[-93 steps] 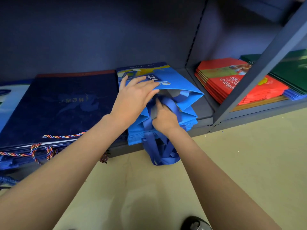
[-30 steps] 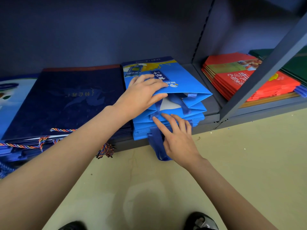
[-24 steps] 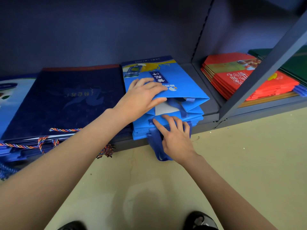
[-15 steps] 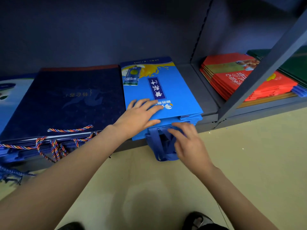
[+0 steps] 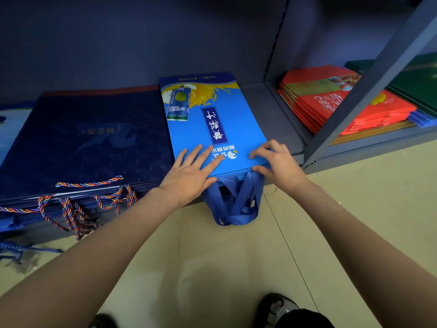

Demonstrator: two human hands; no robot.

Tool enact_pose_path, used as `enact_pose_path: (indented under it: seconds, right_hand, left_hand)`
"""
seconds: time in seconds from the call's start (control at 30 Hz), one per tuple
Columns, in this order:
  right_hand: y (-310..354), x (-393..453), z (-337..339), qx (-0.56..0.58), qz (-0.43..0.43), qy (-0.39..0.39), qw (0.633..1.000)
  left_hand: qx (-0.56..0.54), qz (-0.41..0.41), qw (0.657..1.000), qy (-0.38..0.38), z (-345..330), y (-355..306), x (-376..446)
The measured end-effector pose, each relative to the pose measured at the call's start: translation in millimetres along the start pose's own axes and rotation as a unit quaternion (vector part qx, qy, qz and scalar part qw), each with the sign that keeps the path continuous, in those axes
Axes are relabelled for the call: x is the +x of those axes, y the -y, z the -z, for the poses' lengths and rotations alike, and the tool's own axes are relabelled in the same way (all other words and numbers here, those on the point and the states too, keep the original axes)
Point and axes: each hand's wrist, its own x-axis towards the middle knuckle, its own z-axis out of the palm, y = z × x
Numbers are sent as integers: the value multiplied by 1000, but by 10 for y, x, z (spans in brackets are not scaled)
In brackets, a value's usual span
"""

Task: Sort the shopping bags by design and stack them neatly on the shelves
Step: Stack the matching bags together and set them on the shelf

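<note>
Head view: the light blue bag stack (image 5: 217, 136) is pressed flat at the shelf (image 5: 287, 129) front edge by the left hand (image 5: 189, 176), grip wide; its corner is pinched by the right hand (image 5: 276, 162), apparently for squaring.

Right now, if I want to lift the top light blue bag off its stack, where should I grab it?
Probably by its blue ribbon handles, from the front: they hang loose over the shelf edge, while the light blue bag lies flat on its stack with little edge exposed.

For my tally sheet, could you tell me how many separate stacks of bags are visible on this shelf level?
6, possibly more out of frame: pale bags far left, navy stack, bright blue stack, red stack, green stack, small blue stack.
</note>
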Motion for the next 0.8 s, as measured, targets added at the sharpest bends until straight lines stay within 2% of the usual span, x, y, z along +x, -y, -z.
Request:
enact_pose_path:
  seconds: [0.1, 0.17, 0.23, 0.3, 0.37, 0.43, 0.57, 0.63, 0.7, 0.8]
  right_hand:
    - [-14, -11, -17, 16, -13, -12, 1000]
    - [-27, -43, -29, 47, -31, -74, 996]
    - [-15, -126, -40, 105, -83, -147, 980]
    - [54, -254, -92, 203, -180, -201, 941]
    - [160, -385, -213, 288, -248, -204, 902]
    - [258, -439, -366, 350, -267, -169, 882]
    - [386, -372, -468, 382, -322, -157, 852]
    - [330, -376, -412, 370, -330, -172, 851]
    - [218, -401, -341, 349, -307, -185, 866]
    - [113, -374, -217, 332, -252, -194, 888]
  left_hand:
    - [16, -5, 1000, 10, 83, 30, 14]
    - [29, -16, 999, 8, 143, 50, 16]
    - [35, -18, 999, 3, 180, 62, 6]
    - [38, -14, 999, 1, 193, 71, 3]
    - [52, -14, 999, 2, 206, 61, -6]
    - [30, -12, 999, -5, 245, 52, 9]
    - [-61, -1, 998, -18, 386, 76, 103]
    - [-72, -14, 997, -21, 446, 87, 133]
    - [-72, -25, 997, -32, 480, 127, 141]
    - [-56, -78, 988, -124, 513, 176, 112]
